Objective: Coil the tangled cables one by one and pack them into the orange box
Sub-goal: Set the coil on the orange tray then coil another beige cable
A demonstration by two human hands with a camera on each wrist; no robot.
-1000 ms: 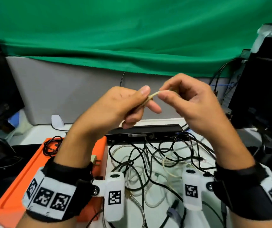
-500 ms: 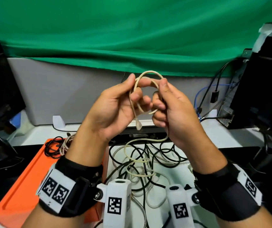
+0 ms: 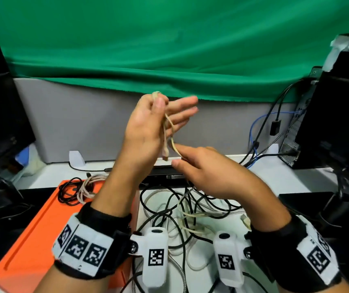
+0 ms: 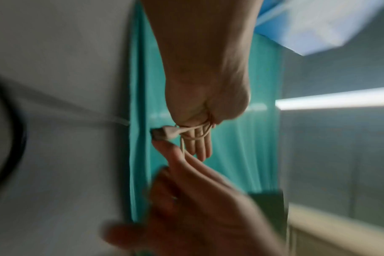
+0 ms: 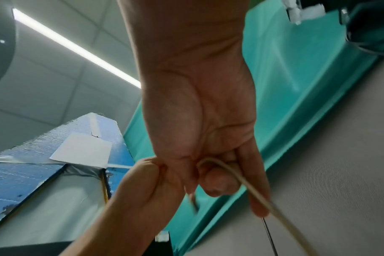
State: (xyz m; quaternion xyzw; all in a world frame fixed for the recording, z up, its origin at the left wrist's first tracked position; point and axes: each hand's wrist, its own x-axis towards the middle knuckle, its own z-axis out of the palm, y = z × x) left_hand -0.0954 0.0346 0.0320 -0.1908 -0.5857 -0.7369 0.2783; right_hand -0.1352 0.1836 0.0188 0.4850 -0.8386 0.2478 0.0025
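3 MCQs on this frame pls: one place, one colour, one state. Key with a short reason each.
1. Where does the orange box sit relative to the tangled cables?
A. To their left
B. To their right
C. On top of them

2. What colour is the cable held in the hands?
A. Black
B. Cream
C. Blue

3. How is the left hand holding that cable?
A. Fist closed round it
B. Not touching it
C. Thumb pins loops, fingers extended

Key: A, the box lies at the left of the desk beside the pile; B, the strand looks cream in all views; C, the thumb clamps the loops while the fingers stay straight.
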